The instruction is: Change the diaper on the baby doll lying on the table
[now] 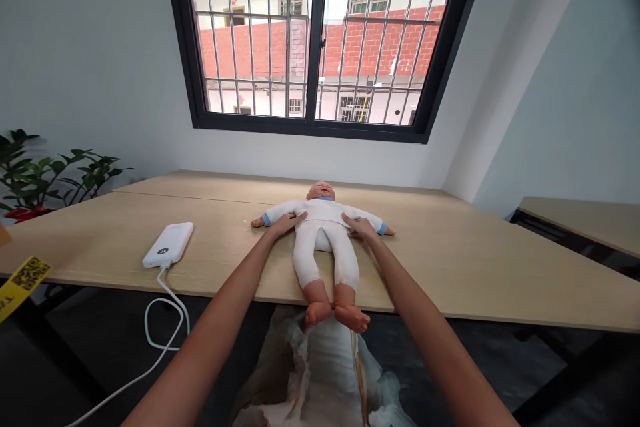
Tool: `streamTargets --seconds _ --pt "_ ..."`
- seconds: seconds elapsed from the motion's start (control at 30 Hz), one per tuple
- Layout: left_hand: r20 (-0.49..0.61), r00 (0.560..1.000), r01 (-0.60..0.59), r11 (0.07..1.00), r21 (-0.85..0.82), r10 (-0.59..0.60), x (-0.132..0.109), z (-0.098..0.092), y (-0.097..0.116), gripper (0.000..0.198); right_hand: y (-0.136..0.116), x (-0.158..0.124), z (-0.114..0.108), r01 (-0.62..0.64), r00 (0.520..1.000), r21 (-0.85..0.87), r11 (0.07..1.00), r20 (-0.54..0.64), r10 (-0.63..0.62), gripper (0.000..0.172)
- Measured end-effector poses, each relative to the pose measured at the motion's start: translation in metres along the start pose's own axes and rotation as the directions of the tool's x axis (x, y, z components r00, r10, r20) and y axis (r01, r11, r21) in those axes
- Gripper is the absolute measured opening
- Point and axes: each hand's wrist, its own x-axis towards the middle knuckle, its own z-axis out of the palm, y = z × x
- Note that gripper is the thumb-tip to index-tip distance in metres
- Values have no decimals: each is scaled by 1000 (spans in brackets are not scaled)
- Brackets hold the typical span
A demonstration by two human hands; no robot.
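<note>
A baby doll (pixel 323 211) in a white top and white trousers with blue cuffs and collar lies on its back on the wooden table (pixel 450 253). Its head points toward the window, its arms spread to both sides, and its bare feet hang past the near edge. My left hand (pixel 287 222) grips the doll's waist from the left, thumb on top of the cloth. On the opposite side, my right hand (pixel 361 227) holds the waist the same way. The fingers of both hands are partly hidden beside the doll's body.
A white power bank (pixel 169 245) lies to the left, with a white cable (pixel 175 303) hanging over the table edge. Leafy plants (pixel 45 177) stand at the far left. A barred window (pixel 315 40) is ahead, and another table (pixel 585 227) stands at the right.
</note>
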Motion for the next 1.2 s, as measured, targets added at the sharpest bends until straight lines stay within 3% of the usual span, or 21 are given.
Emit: streamTargets --seconds 0.23,0.47,0.67,1.0,1.2 --pt "39 999 -24 985 -170 31 -13 -22 -2 48 29 3 -27 92 994 68 993 49 -96 20" --pt "16 997 -62 960 -274 70 -11 -19 -6 40 33 7 -18 217 970 165 962 73 -231 38" --pt "-12 997 -79 972 -220 78 -8 -12 -7 29 39 10 -9 288 954 111 951 50 -295 29" --pt "-70 997 -32 998 -57 28 -9 -25 -9 22 40 26 -23 275 929 -124 953 -221 -297 21" --pt "-95 995 20 996 93 -11 -10 -26 -8 11 40 27 -60 19 869 -364 931 -454 -195 29"
